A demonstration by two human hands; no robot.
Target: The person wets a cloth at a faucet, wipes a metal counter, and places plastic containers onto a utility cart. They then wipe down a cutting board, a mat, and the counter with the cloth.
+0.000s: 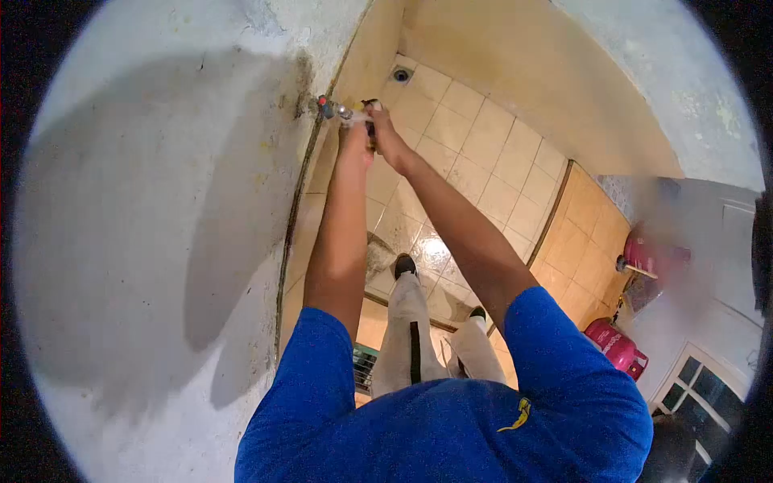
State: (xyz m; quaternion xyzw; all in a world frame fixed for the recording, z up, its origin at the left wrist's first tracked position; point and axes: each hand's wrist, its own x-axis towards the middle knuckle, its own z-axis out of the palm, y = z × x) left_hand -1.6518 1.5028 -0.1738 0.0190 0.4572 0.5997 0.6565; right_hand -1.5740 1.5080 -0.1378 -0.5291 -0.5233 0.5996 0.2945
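Both arms reach forward to a wall tap with a red part by the wall. Just below the tap's outlet, my left hand is curled beside a small dark object. From the right, my right hand closes round the same dark object, whose shape is too small to make out. Whitish water or foam shows near the fingers. The two hands are nearly touching each other.
A stained wall fills the left. Below are wet floor tiles with a round drain at the far corner. Pink gas cylinders stand at the right near a white door. My shoe is on the tiles.
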